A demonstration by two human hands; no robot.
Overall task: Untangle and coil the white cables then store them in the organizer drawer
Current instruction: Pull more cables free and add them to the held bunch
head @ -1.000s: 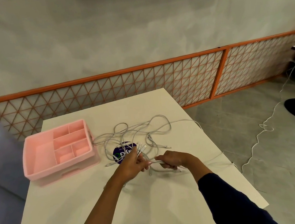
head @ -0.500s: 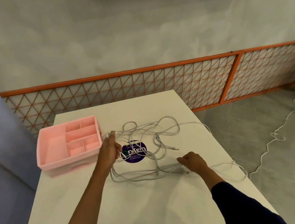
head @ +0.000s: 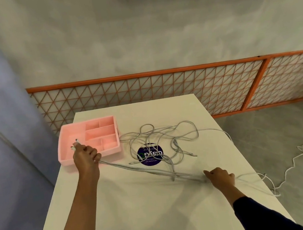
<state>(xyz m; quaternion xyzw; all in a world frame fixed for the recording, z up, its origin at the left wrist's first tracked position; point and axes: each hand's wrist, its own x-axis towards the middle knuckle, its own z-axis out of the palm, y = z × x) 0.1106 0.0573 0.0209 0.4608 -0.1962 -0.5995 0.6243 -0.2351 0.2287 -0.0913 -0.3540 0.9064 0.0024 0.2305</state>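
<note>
The person's right arm wears a dark navy sleeve (head: 258,214), plain and smooth, its cuff ending partway up the forearm, short of the right hand (head: 220,178). The left arm is bare from the left hand (head: 85,157) back.

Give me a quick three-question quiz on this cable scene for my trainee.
1. True or false: the pink organizer already holds coiled white cables.
2. Where does the left hand grip the cable ends? A) by the organizer B) on the floor C) against the wall
3. Which hand holds the cables near the right edge of the table?
Key: 1 false; 2 A; 3 the right hand.
</note>
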